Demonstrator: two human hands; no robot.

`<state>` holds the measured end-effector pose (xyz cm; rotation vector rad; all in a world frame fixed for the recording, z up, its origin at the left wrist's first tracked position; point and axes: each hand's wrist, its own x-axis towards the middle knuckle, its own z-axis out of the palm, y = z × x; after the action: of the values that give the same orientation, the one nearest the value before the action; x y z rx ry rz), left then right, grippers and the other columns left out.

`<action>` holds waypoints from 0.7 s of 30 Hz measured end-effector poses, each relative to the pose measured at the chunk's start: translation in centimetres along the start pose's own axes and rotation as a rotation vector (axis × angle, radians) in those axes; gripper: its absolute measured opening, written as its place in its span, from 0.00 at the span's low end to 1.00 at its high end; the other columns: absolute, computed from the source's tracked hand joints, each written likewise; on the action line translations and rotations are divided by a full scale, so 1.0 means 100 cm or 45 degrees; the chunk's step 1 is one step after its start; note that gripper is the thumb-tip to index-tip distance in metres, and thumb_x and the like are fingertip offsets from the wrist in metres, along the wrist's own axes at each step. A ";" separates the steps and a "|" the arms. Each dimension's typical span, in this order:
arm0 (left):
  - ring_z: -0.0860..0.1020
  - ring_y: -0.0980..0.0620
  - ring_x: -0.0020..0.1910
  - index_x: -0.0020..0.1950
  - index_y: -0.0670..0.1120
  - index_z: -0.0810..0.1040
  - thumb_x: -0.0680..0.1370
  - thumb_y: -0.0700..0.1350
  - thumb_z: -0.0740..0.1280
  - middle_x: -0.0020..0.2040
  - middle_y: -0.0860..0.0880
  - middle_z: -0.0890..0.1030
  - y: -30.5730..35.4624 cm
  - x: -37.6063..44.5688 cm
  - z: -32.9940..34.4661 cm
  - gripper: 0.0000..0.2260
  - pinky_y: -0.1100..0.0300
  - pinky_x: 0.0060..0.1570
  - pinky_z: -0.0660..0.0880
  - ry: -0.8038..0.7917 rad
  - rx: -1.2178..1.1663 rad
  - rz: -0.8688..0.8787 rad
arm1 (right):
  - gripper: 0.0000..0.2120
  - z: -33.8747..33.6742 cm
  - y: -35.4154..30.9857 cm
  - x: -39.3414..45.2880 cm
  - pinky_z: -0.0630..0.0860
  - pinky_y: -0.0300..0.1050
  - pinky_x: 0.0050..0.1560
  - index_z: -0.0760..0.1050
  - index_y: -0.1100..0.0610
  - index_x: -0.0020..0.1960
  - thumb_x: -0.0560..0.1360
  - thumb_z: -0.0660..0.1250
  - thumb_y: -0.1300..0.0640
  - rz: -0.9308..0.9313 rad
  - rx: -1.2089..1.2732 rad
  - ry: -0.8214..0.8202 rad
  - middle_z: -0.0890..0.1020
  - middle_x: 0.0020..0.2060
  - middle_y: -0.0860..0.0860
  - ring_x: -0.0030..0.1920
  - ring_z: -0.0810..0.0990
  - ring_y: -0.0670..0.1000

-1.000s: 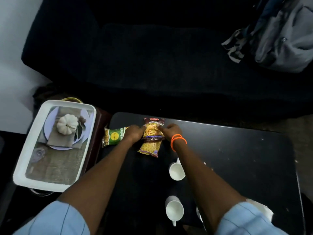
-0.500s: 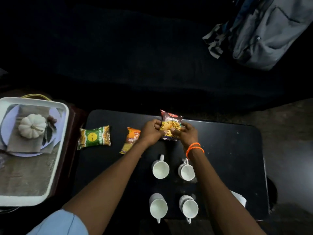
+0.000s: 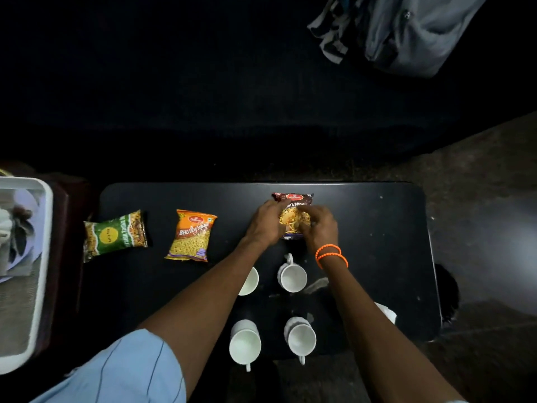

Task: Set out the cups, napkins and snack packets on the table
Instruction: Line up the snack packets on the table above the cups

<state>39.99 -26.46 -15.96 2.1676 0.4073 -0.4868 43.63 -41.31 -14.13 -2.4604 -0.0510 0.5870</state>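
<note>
Both hands hold a brown mixture packet flat on the black table near its far edge: my left hand grips its left side, my right hand, with orange bands at the wrist, its right side. To the left lie an orange bhujia packet and a green packet. Several white cups stand nearer me: one upright with its handle away, one partly under my left forearm, two at the front edge. A white napkin peeks out beside my right forearm.
A white tray with a plate, cloth and a pumpkin ornament sits on a stand left of the table. A dark sofa runs behind the table, with a grey backpack on it. Floor shows at right.
Both hands carried the brown packet rightward along the far edge, away from the orange packet, which now lies alone. The view shifted right and all the cups came into sight.
</note>
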 end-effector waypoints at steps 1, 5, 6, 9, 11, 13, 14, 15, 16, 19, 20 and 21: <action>0.76 0.42 0.67 0.78 0.49 0.70 0.74 0.37 0.76 0.68 0.41 0.76 0.001 0.000 0.001 0.34 0.54 0.71 0.70 0.005 0.006 0.005 | 0.20 0.000 0.002 0.000 0.78 0.53 0.61 0.82 0.52 0.63 0.72 0.75 0.62 -0.014 -0.040 -0.027 0.78 0.60 0.56 0.58 0.80 0.57; 0.75 0.43 0.68 0.79 0.48 0.69 0.75 0.36 0.75 0.70 0.42 0.76 0.002 -0.001 0.005 0.34 0.54 0.72 0.70 0.024 0.008 -0.010 | 0.20 0.002 0.005 -0.001 0.77 0.50 0.61 0.82 0.52 0.62 0.71 0.76 0.61 -0.046 -0.091 -0.008 0.77 0.60 0.56 0.58 0.78 0.56; 0.75 0.43 0.69 0.79 0.48 0.69 0.75 0.36 0.75 0.71 0.42 0.75 0.003 -0.002 0.006 0.34 0.53 0.72 0.70 0.027 0.009 -0.014 | 0.20 0.002 0.004 -0.001 0.77 0.50 0.61 0.82 0.52 0.62 0.72 0.76 0.62 -0.044 -0.110 -0.013 0.77 0.60 0.56 0.59 0.78 0.56; 0.73 0.43 0.71 0.80 0.49 0.67 0.76 0.37 0.74 0.73 0.42 0.74 0.004 -0.006 -0.001 0.34 0.51 0.73 0.69 -0.013 0.034 -0.008 | 0.20 -0.002 -0.006 0.000 0.76 0.51 0.62 0.82 0.52 0.63 0.72 0.75 0.64 0.005 -0.174 -0.039 0.77 0.62 0.56 0.61 0.77 0.58; 0.73 0.43 0.71 0.80 0.49 0.67 0.76 0.39 0.74 0.73 0.42 0.73 0.000 -0.011 -0.013 0.33 0.51 0.73 0.69 -0.035 0.042 0.009 | 0.23 0.000 -0.021 -0.001 0.74 0.54 0.64 0.80 0.52 0.64 0.71 0.73 0.65 -0.004 -0.286 0.018 0.76 0.64 0.57 0.64 0.75 0.60; 0.74 0.44 0.70 0.79 0.47 0.69 0.78 0.41 0.72 0.72 0.43 0.75 -0.012 -0.020 -0.031 0.29 0.52 0.71 0.70 0.055 0.015 0.004 | 0.23 0.007 -0.041 -0.004 0.73 0.51 0.64 0.80 0.55 0.64 0.70 0.71 0.67 -0.107 -0.213 0.145 0.78 0.62 0.59 0.62 0.75 0.61; 0.75 0.44 0.69 0.77 0.47 0.72 0.79 0.42 0.70 0.71 0.43 0.76 -0.021 -0.025 -0.043 0.25 0.53 0.70 0.71 0.161 0.003 -0.016 | 0.21 0.014 -0.053 -0.006 0.74 0.49 0.62 0.81 0.57 0.63 0.70 0.70 0.68 -0.163 -0.128 0.179 0.80 0.59 0.60 0.59 0.77 0.61; 0.76 0.44 0.67 0.74 0.47 0.75 0.80 0.43 0.69 0.68 0.44 0.77 -0.031 -0.032 -0.056 0.22 0.53 0.68 0.72 0.292 0.012 -0.040 | 0.19 0.023 -0.065 -0.007 0.75 0.49 0.60 0.81 0.59 0.61 0.71 0.70 0.68 -0.188 -0.053 0.151 0.82 0.56 0.61 0.57 0.79 0.61; 0.77 0.43 0.65 0.71 0.47 0.77 0.80 0.43 0.69 0.66 0.44 0.78 -0.043 -0.039 -0.068 0.19 0.52 0.65 0.73 0.431 0.042 -0.070 | 0.17 0.034 -0.078 -0.008 0.77 0.49 0.59 0.81 0.61 0.60 0.71 0.70 0.68 -0.174 0.006 0.058 0.83 0.54 0.61 0.55 0.81 0.61; 0.77 0.39 0.60 0.66 0.45 0.80 0.80 0.45 0.68 0.60 0.42 0.79 -0.085 -0.065 -0.102 0.15 0.48 0.59 0.74 0.750 0.128 -0.286 | 0.15 0.074 -0.116 -0.010 0.79 0.49 0.58 0.82 0.63 0.57 0.71 0.76 0.62 -0.011 0.031 -0.370 0.86 0.52 0.60 0.54 0.84 0.59; 0.76 0.39 0.61 0.66 0.45 0.79 0.81 0.48 0.68 0.61 0.41 0.78 -0.101 -0.075 -0.110 0.15 0.47 0.59 0.73 0.769 0.118 -0.410 | 0.15 0.089 -0.126 -0.012 0.79 0.48 0.56 0.83 0.63 0.55 0.71 0.77 0.58 0.058 0.006 -0.489 0.86 0.52 0.60 0.54 0.84 0.58; 0.76 0.39 0.61 0.66 0.44 0.79 0.81 0.50 0.67 0.61 0.41 0.77 -0.115 -0.083 -0.117 0.16 0.46 0.60 0.74 0.725 0.086 -0.549 | 0.16 0.103 -0.134 -0.014 0.79 0.47 0.55 0.83 0.63 0.54 0.70 0.78 0.55 0.124 -0.004 -0.578 0.86 0.52 0.60 0.53 0.84 0.58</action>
<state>29.93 -11.36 -13.27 2.2641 1.1993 -0.0974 39.30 -24.90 -13.42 -2.2939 -0.1123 1.1775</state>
